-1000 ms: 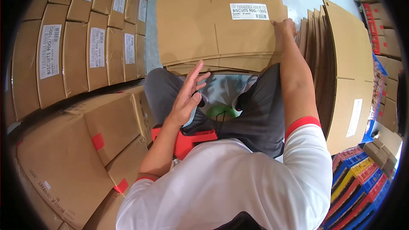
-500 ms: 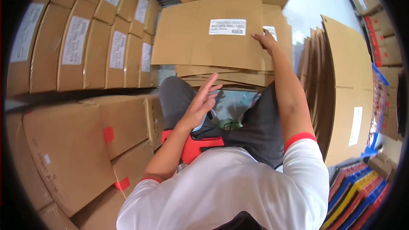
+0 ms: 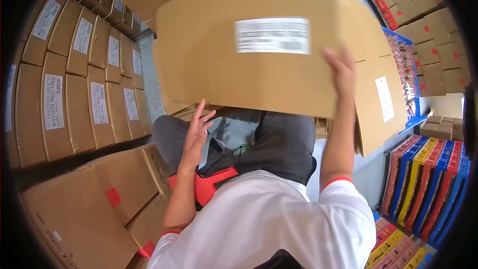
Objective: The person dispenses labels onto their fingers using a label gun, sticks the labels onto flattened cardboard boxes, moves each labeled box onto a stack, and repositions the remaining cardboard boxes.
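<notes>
A flat cardboard sheet (image 3: 239, 77) with a white label (image 3: 272, 35) is raised in front of me, large and slightly blurred. My right hand (image 3: 341, 69) is at the sheet's right edge, gripping it, with the thumb over the front. My left hand (image 3: 196, 137) hangs above my left thigh, just below the sheet's lower edge, its fingers spread and nothing in it. More flat cardboard (image 3: 184, 111) shows partly under the raised sheet. A red tape dispenser (image 3: 201, 184) rests at my waist, beside my left forearm.
Labelled cartons (image 3: 79, 109) are stacked along the left, with larger boxes (image 3: 82, 199) at the lower left. Flat cardboard (image 3: 381, 129) stands upright on the right. Beyond it are a blue crate (image 3: 411, 77) and stacked coloured crates (image 3: 423, 184).
My right hand has lifted the labelled sheet off the pile and brought it nearer. My left hand keeps its spread shape. The view has turned to the right.
</notes>
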Action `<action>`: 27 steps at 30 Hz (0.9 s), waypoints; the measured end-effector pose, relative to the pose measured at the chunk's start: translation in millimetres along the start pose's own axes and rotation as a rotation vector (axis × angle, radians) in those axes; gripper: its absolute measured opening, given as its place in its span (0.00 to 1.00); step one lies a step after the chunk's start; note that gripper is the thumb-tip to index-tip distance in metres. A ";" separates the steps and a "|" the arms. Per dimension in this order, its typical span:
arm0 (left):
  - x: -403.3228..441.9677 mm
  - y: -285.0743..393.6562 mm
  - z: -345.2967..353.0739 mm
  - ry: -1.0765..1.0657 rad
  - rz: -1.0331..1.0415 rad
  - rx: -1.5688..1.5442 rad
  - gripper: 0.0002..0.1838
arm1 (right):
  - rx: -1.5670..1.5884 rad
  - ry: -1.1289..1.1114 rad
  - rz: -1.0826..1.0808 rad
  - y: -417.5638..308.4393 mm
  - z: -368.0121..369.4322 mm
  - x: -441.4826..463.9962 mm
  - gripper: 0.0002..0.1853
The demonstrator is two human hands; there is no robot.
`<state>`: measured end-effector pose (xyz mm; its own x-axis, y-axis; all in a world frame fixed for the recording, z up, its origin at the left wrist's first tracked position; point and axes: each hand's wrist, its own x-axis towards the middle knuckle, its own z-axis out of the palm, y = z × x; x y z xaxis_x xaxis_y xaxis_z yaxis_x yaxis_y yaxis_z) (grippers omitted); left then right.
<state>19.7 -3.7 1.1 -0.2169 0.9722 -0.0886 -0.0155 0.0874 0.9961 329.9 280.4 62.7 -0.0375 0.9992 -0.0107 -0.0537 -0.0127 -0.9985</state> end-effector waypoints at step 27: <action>2.5 -8.6 4.6 -0.076 -0.020 0.024 0.47 | -1.752 0.103 -0.057 42.0 -71.9 51.5 0.57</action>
<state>23.8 -1.1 -7.6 -0.1420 0.9838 -0.1091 0.0043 0.1108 0.9938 397.5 333.9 16.3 -0.0123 0.9959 0.0895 0.9919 0.0008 0.1272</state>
